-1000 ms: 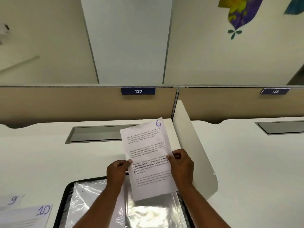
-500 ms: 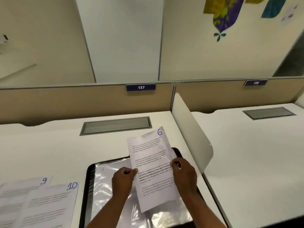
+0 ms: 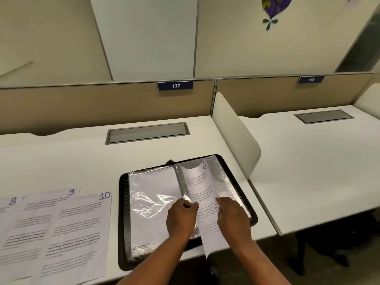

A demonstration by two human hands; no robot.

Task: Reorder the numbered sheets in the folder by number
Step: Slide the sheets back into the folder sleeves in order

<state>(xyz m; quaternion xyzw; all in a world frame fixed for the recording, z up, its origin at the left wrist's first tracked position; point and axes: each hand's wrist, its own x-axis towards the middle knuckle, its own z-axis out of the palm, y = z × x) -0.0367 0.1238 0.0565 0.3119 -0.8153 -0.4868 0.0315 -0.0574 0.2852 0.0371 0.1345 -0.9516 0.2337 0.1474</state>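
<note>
A white counter [image 3: 82, 161] runs across the view, backed by a tan partition [image 3: 82, 103] and closed on its right by a rounded white side screen [image 3: 232, 130]. A grey hatch [image 3: 147, 132] is set into the counter near the back.

An open black folder [image 3: 123, 212] lies flat at the counter's front edge, both halves showing shiny clear sleeves. To its left three printed sheets lie overlapping on the counter: sheet 10 [image 3: 78, 233] just beside the folder, sheet 9 [image 3: 47, 197] partly under it, and sheet 8 [image 3: 8, 212] at the picture's left border.

Sheet 6 [image 3: 197, 182] is over the right half of the folder, bowed along its length, its top reaching the folder's far end and its lower end hanging past the counter's front edge.

The left hand [image 3: 181, 217] pinches the sheet's left edge with curled fingers. The right hand [image 3: 233, 214] grips its right edge, fingers lying over the paper.

A small blue sign [image 3: 175, 85] on the partition reads 137.
</note>
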